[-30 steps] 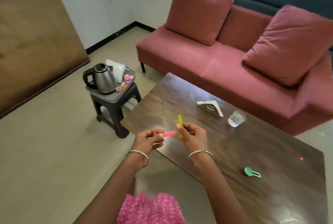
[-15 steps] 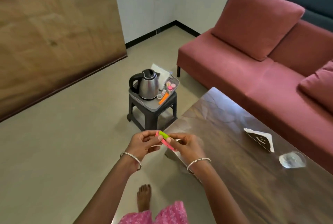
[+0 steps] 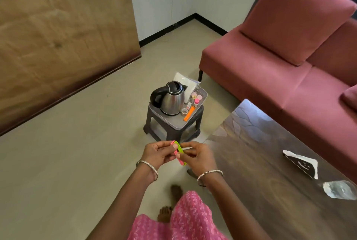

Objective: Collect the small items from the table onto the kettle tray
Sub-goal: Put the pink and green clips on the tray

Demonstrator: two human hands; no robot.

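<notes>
Left hand [image 3: 157, 153] and right hand [image 3: 197, 157] pinching pink strip [image 3: 176, 155] and green strip [image 3: 180, 150] together above floor, near of kettle tray [image 3: 172, 121] on stool [image 3: 154, 130], left of table [image 3: 270, 162].

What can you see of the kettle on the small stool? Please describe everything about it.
The kettle looks like brushed steel, with a black lid, spout and curved black handle that points left. It stands upright, lid closed, on the grey tray atop the dark stool, at the tray's left part. Small items lie to its right and a white packet behind. Neither hand touches it.
</notes>
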